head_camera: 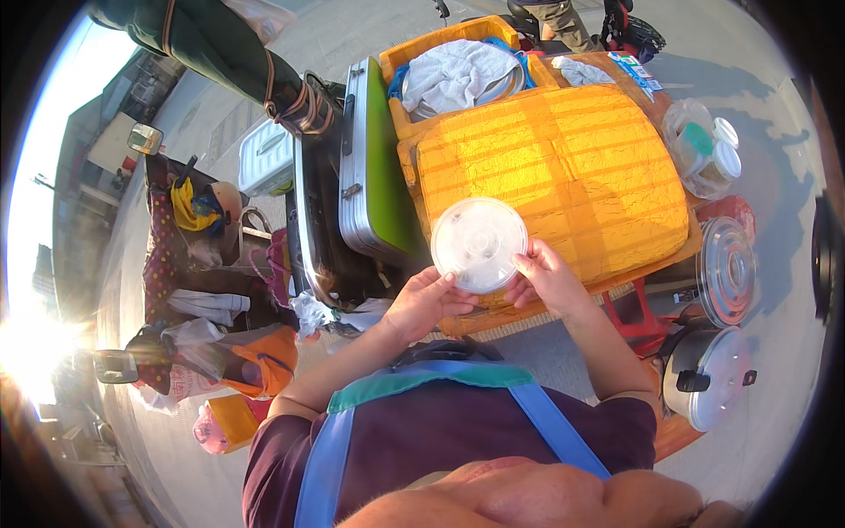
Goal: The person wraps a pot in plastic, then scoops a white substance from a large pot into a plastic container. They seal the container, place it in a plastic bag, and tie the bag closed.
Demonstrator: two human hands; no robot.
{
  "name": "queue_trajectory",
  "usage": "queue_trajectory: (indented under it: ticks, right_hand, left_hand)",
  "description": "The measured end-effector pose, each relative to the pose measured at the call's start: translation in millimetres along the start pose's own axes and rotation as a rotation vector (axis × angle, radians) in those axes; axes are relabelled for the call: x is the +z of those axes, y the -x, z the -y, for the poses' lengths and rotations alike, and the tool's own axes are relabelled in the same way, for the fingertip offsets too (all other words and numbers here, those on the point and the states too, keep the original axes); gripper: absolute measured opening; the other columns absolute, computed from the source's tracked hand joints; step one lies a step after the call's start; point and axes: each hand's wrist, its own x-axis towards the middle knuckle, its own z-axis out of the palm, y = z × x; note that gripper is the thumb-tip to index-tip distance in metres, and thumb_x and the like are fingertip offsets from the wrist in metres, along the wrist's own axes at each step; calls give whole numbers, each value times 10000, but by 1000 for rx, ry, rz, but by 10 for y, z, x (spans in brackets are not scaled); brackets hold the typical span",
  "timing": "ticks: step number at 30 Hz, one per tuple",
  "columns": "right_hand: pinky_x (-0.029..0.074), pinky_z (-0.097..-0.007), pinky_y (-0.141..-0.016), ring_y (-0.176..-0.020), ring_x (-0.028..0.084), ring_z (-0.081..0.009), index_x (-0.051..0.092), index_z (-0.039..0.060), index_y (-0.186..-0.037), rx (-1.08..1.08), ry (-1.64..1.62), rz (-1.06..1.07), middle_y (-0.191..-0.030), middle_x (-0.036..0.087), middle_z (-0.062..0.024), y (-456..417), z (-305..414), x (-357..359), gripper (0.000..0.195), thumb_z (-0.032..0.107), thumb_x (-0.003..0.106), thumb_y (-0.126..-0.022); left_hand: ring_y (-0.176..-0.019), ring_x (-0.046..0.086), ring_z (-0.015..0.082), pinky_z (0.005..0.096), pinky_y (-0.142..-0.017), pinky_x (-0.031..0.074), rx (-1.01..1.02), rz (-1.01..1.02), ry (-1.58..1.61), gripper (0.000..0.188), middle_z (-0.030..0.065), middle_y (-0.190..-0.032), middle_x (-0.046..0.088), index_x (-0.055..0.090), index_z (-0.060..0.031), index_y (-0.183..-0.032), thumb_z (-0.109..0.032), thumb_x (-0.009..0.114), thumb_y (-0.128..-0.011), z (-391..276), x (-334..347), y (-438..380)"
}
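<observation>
I hold a round, translucent plastic lid or lidded tub (479,244) in front of my chest, its ringed face turned up towards me. The fingers of my left hand (429,300) grip its lower left rim, thumb on top. At the lower right rim, my right hand (548,277) pinches it the same way. Beneath and beyond it lies a large box lid wrapped in yellow tape (554,178). Whether anything is inside the plastic piece cannot be told.
Left of the yellow lid stands a green hard case with metal edges (363,165). A white cloth (459,76) covers a round pot at the back. On the right are plastic jars (709,148), a glass pot lid (726,270) and a lidded pot (706,379). A person (561,23) is beyond.
</observation>
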Motion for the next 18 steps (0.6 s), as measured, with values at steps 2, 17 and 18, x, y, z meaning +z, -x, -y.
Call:
queue_trajectory:
  ticks: [2, 17, 18]
  right_hand:
    - [551, -268, -511, -617, 651, -183, 415, 35, -1021, -3, -74, -2, -783, 612, -121, -12, -9, 30, 194, 207, 493, -977]
    - [525, -237, -515, -607, 610, -143, 401, 33, -1046, -289, 5, -267, -775, 586, -96, 38, -249, 189, 215, 194, 518, -966]
    - [518, -232, -507, -609, 601, -141, 391, 18, -1070, -366, 31, -326, -788, 579, -101, 84, -290, 228, 238, 185, 523, -964]
  left_hand:
    - [-941, 654, 271, 400, -850, 544, 57, 2, 55, 184, 131, -945, 639, 539, -34, -1078, -184, 513, -975, 39, 34, -1]
    - [-911, 664, 251, 354, -814, 567, 100, -73, 94, 121, 158, -1007, 631, 478, -42, -1007, -130, 542, -955, 218, 79, -6]
    - [-919, 657, 245, 347, -827, 557, 90, -32, 103, 167, 163, -1039, 622, 477, -40, -1022, -180, 545, -960, 269, 15, 31]
